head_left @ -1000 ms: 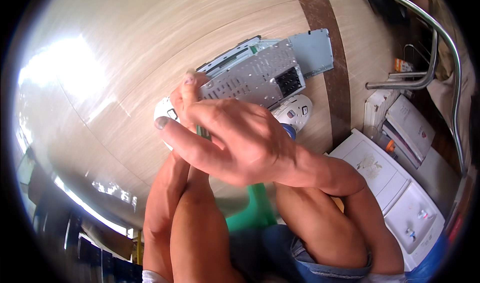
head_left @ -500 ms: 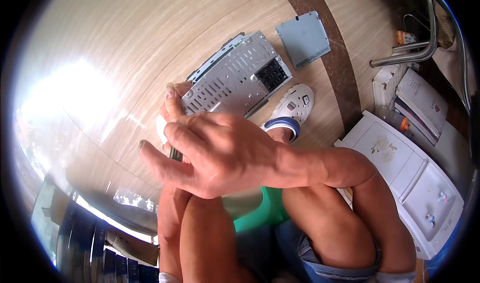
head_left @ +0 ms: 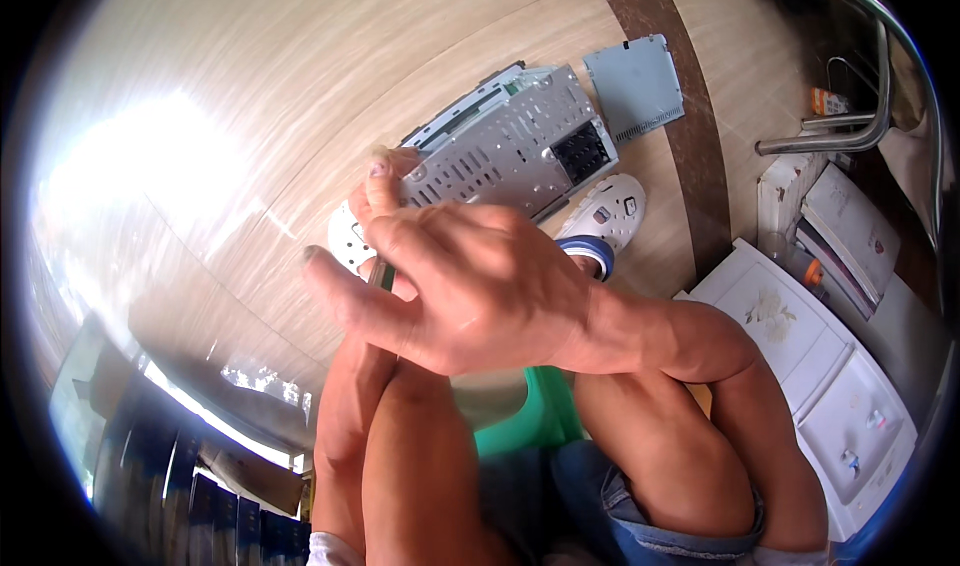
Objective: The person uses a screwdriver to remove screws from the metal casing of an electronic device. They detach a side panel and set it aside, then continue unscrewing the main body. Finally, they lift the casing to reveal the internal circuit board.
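A silver metal car-stereo unit (head_left: 500,156), with slotted sides and a black connector block (head_left: 583,154) at its far right end, is tilted in front of my knees. Its upper side is uncovered, showing part of the inside. My left hand (head_left: 385,181) grips the near left end, thumb up against the casing. Across it, nearer to me, lies my right hand (head_left: 480,286), fingers curled down with their tips hidden and the thumb sticking out leftward. A narrow dark strip (head_left: 381,274) shows between that thumb and forefinger; I cannot tell what it is.
A flat grey metal cover (head_left: 635,91) lies on the floor beyond the unit. White clogs (head_left: 612,211) are on my feet. At right stand a white plastic drawer cabinet (head_left: 765,306), books (head_left: 850,226) and a chromed chair leg (head_left: 825,146). Dark-blue boxes (head_left: 210,511) line the lower left.
The floor, unit and cover have shifted right in view. The unit's uncovered side shows a little more. Both hands keep much the same hold, and more of my left clog is visible.
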A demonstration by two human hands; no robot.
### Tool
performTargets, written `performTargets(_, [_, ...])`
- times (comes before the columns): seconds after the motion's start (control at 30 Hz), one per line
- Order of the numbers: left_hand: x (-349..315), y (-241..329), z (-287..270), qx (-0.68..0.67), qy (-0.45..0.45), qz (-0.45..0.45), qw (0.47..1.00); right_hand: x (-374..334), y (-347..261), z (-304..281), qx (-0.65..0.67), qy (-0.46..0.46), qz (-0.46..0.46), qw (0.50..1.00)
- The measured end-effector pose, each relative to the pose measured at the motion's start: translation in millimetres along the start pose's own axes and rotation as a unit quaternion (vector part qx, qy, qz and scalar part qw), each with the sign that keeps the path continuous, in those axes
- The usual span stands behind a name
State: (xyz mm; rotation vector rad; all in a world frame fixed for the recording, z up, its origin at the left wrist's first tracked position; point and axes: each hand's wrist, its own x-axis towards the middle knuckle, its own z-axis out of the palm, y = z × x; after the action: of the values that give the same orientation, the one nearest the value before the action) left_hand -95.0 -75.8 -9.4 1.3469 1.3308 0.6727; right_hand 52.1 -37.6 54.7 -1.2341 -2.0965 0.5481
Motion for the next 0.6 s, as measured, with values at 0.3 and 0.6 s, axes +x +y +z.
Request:
performTargets(0.3, [22, -18, 16, -0.022, 0.020, 0.023, 0.999, -6, 8, 21, 0.029, 0.064, -0.055, 0.996])
performTargets(0.6, [32, -18, 9, -0.019, 0.045, 0.032, 0.998, 2, 1, 0, -0.064, -0.005, -0.007, 0.998])
